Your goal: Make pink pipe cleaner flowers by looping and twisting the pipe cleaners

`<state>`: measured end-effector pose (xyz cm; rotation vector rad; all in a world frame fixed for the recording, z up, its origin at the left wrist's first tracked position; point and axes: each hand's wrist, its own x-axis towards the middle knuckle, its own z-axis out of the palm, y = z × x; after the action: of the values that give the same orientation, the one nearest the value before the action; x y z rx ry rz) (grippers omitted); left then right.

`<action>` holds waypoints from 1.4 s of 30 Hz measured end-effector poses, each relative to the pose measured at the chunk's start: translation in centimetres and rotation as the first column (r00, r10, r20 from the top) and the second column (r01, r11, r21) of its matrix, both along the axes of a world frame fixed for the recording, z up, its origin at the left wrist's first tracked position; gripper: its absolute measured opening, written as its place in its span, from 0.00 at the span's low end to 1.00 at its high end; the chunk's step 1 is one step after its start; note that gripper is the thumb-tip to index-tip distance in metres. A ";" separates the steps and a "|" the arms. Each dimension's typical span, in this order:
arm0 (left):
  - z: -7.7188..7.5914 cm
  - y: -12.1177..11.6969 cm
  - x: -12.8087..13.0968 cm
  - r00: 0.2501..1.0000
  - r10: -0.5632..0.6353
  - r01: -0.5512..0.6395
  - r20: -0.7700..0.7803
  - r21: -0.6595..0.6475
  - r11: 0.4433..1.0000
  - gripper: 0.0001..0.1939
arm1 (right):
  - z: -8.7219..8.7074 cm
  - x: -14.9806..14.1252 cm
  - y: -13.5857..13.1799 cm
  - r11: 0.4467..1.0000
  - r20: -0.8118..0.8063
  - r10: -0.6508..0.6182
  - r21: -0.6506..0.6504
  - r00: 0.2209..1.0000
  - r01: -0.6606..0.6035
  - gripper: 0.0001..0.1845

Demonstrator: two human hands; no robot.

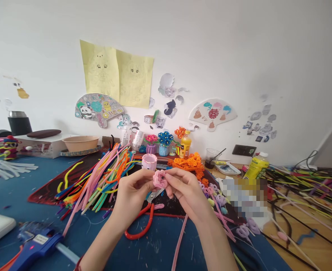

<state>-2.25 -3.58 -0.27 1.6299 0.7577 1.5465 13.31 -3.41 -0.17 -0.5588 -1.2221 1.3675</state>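
Observation:
Both my hands are raised over the blue mat and hold a small pink pipe-cleaner flower [160, 179] between their fingertips. My left hand [132, 195] pinches its left side, my right hand [185, 191] its right side. Below them lie red-handled scissors [142, 222] and a pink pipe cleaner [180, 237]. A small pink cup [149, 161] stands just behind the flower.
A heap of coloured pipe cleaners [98, 178] lies to the left, orange pipe-cleaner flowers [189, 163] behind. A blue glue gun [36, 244] sits at the front left. Purple flowers [215, 190], a yellow bottle [255, 166] and dark wires [309, 180] fill the right.

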 end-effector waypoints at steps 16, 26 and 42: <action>0.4 -0.4 0.1 0.986 -0.103 0.120 0.134 -0.122 0.985 0.09 | -0.1 -0.7 -0.7 0.687 0.283 -0.568 0.680 0.773 0.256 0.14; 0.4 -0.4 -0.4 0.982 0.071 -0.057 -0.174 0.086 0.995 0.10 | 0.0 -0.6 -0.7 0.633 0.254 -0.643 0.708 0.722 0.314 0.09; 0.9 -1.0 -0.3 0.981 0.065 -0.066 -0.185 -0.003 0.998 0.17 | -0.5 0.0 0.4 0.746 0.364 -0.549 0.619 0.752 0.245 0.12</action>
<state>-2.53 -4.60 0.62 1.7755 0.9239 1.4480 13.33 -2.98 -0.70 -0.7713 -1.7214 0.4309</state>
